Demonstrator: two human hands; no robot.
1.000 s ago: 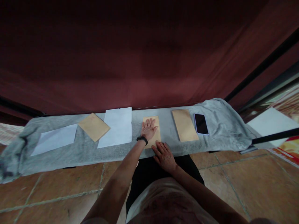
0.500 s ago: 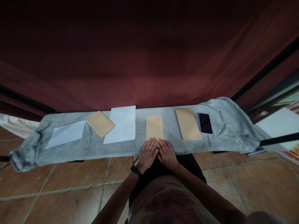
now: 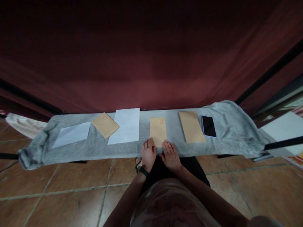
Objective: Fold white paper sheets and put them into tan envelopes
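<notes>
A tan paper envelope [image 3: 158, 130] with small red print near its top right corner lies upright in front of me on the grey cloth. My left hand [image 3: 148, 155] rests at its lower left corner, fingertips touching the paper and fingers stretched out. At the lower right corner lies my right hand [image 3: 171, 157], palm down, fingers extended and flat. Neither hand is gripping anything that I can see. The envelope's bottom edge shows between the two hands.
Right of the envelope are a stack of tan envelopes [image 3: 192, 126] and a phone [image 3: 208, 126]. To the left lie a white sheet [image 3: 127, 127], another tan envelope [image 3: 105, 125] overlapping it, and a folded white paper [image 3: 71, 134]. A dark red curtain [image 3: 151, 69] hangs behind the grey cloth [image 3: 127, 152].
My hands have moved apart from the middle of the envelope's lower edge. The left went to its left corner, the right slightly to the right, uncovering the bottom edge.
</notes>
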